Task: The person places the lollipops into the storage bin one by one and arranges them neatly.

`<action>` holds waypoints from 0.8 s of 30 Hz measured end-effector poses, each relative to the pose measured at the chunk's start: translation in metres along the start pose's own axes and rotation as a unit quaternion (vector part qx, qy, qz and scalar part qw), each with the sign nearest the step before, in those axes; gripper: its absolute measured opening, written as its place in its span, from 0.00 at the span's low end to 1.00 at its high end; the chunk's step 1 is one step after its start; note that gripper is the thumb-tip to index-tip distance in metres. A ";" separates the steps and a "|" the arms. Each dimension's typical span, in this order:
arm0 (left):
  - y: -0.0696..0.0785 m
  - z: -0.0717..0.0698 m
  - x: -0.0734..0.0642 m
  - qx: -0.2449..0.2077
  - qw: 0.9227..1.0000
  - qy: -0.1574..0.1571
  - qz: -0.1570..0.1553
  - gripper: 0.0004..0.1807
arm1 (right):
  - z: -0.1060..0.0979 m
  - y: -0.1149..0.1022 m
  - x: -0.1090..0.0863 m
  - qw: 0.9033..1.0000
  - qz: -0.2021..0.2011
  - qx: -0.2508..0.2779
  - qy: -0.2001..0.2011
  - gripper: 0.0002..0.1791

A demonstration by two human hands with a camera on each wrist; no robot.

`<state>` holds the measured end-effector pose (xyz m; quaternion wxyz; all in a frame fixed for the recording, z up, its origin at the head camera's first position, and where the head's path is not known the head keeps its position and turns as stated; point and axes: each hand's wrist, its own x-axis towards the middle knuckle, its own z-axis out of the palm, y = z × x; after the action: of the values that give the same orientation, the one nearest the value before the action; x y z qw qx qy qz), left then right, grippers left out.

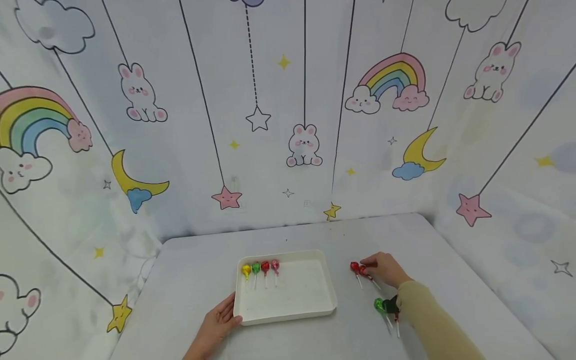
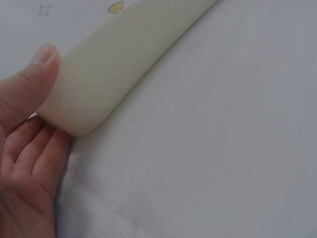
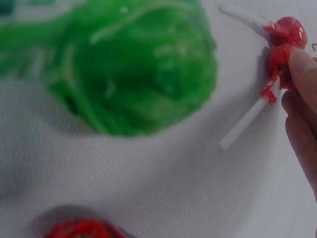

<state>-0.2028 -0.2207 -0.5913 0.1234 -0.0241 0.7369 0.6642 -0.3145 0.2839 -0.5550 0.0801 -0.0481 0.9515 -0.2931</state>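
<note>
A white tray (image 1: 310,310) lies mid-table with yellow (image 1: 246,270), green (image 1: 255,268), red (image 1: 265,266) and pink (image 1: 275,265) lollipops in a row at its far left. My left hand (image 1: 227,312) rests against the tray's near left corner (image 2: 94,84), thumb (image 2: 37,67) on the wall and fingers (image 2: 34,153) straight below. My right hand (image 1: 370,265) curls over two red lollipops (image 1: 355,267) on the table right of the tray. A fingertip (image 3: 303,64) pinches the nearer red lollipop (image 3: 278,59).
A green lollipop (image 1: 379,304) lies on the table beside my right wrist, looming blurred in the right wrist view (image 3: 143,64). Another red one (image 3: 79,229) lies just nearer. Cartoon-printed backdrop walls close the table's far and side edges.
</note>
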 end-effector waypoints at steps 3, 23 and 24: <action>-0.001 0.000 0.000 -0.005 1.000 -0.002 -0.002 0.47 | 0.003 -0.003 0.000 1.000 0.002 -0.009 0.002 0.13; 0.005 -0.001 -0.005 -0.007 1.000 0.002 0.003 0.47 | -0.018 -0.099 0.022 0.994 -0.060 0.056 0.077 0.13; 0.005 0.000 -0.004 -0.009 1.000 0.001 0.007 0.47 | -0.013 -0.112 0.026 0.993 -0.065 0.064 0.078 0.13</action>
<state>-0.1995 -0.2209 -0.5853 0.1180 -0.0208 0.7312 0.6716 -0.3370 0.1954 -0.4844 -0.0106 -0.0813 0.9290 -0.3609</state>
